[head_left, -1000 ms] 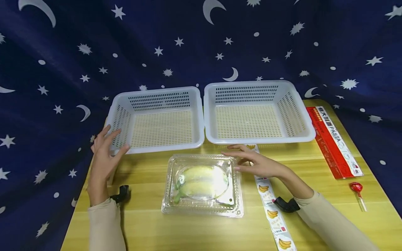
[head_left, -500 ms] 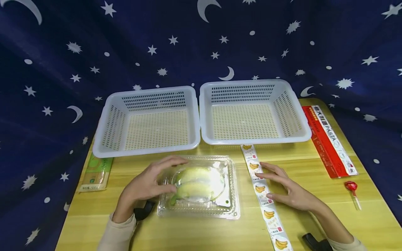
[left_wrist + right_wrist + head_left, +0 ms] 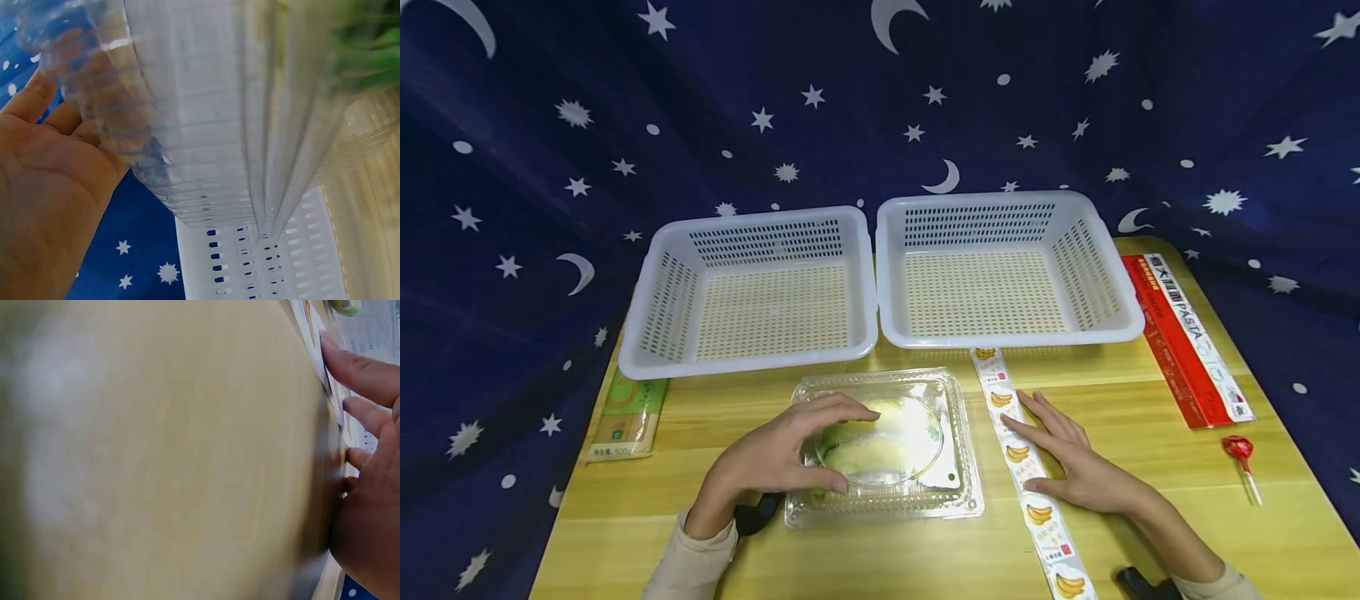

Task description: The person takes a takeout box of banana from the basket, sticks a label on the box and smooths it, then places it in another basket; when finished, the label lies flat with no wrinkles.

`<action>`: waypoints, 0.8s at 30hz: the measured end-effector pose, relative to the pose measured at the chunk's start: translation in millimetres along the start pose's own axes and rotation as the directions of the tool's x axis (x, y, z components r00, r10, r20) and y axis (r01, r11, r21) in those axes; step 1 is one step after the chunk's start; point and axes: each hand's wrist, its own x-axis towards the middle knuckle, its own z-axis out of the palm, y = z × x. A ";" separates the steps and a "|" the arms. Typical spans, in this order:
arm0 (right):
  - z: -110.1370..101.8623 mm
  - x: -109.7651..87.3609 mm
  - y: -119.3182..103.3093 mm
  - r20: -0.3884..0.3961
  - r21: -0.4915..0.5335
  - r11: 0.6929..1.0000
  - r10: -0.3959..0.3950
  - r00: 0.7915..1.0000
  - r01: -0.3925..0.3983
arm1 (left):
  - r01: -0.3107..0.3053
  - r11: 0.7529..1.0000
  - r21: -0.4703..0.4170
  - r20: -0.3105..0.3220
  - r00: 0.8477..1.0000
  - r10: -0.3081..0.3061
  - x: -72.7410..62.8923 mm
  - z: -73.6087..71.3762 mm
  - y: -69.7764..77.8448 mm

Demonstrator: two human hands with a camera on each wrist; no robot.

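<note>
Held apart, the thumb and fingers of the left hand arch over the left side of a clear plastic box; whether they touch the lid cannot be told. Those of the right hand are also apart, lightly bent, with the thumb tip and fingertips at the right edge of a paper strip printed with bananas. Beige sleeves cover both forearms, and a black device sits at the left wrist.

Lid down, the box lies flat on the wooden table, just left of the strip. Something yellow-green shows inside, blurred by glare. The strip runs away from the near side, its far end at the front rim of the right basket. Well to the right lies a red lollipop, with a red and white pasta pack just beyond it. On the far left, a flat noodle pack is partly hidden by the left basket. That basket and the right basket, both white and perforated, stand side by side. Behind them hangs a dark blue cloth with moons and stars.
</note>
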 end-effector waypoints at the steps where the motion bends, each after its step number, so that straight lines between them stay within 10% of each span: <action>1: 0.1 0.0 -0.2 -0.003 -0.006 1.000 -0.005 1.000 0.005 | 0.004 1.000 -0.006 0.002 1.000 -0.004 0.0 -0.1 0.3; 16: 6.8 7.0 -1.1 -0.228 -0.085 0.996 -0.055 0.972 0.037 | -0.011 1.000 -0.019 0.015 1.000 0.011 1.0 -0.7 1.1; 24: -1.5 19.4 -12.7 -0.316 0.081 0.995 -0.025 0.949 0.054 | -0.041 0.999 -0.036 0.016 0.999 0.041 0.2 -1.8 0.7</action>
